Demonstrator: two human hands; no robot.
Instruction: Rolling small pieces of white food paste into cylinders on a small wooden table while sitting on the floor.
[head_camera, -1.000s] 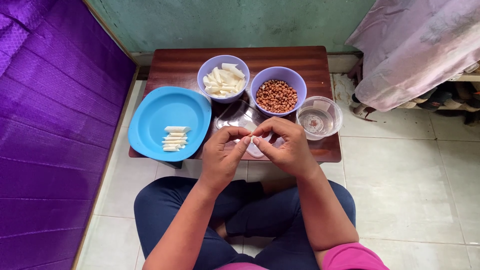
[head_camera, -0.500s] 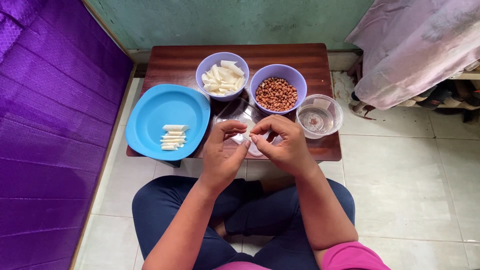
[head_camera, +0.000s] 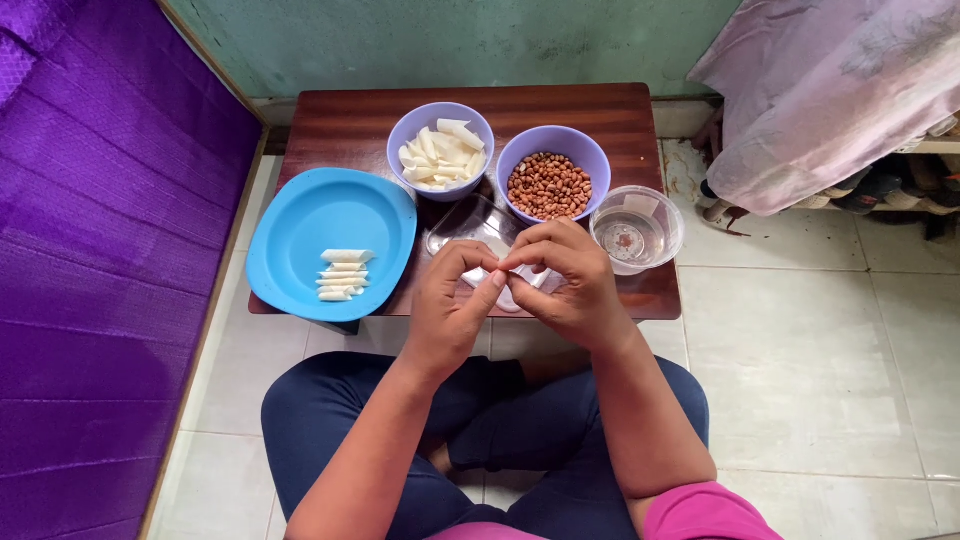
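Over the near edge of the brown wooden surface (head_camera: 350, 125), the left hand (head_camera: 455, 310) and the right hand (head_camera: 565, 280) meet, fingertips of both pinched together on a small white piece (head_camera: 497, 274) held between them, just above a clear plastic sheet (head_camera: 470, 225). To the left sits a blue plate (head_camera: 300, 215) with a few rolled white sticks (head_camera: 343, 274). Behind the hands stand a bowl of white strips (head_camera: 441, 150), a bowl of peanuts (head_camera: 552, 172), and a clear cup of water (head_camera: 637, 229).
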